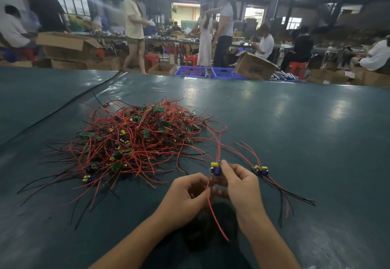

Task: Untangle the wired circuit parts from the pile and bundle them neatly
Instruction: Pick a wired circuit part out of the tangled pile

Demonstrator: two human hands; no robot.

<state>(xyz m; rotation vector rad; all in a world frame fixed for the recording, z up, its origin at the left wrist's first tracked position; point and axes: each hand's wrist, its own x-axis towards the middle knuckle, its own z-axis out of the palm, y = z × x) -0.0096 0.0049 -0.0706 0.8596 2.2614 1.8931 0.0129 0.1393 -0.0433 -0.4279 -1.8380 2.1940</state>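
Observation:
A tangled pile (pixel 130 142) of small green circuit boards with red and black wires lies on the dark green table, left of centre. My right hand (pixel 240 186) pinches one wired circuit part (pixel 215 168), a small board with a yellow and a blue capacitor, raised above the table. Its upper red wires run back toward the pile. My left hand (pixel 185 195) pinches the part's lower red wire (pixel 213 207), which hangs down toward me. Another freed part (pixel 261 170) lies on the table to the right, its red and black wires trailing toward the front right.
A black cable (pixel 69 102) runs diagonally over the table (pixel 295 121) at far left. Beyond the far edge stand blue baskets (pixel 191 71), cardboard boxes (pixel 67 45), red stools and several people, some standing, some seated.

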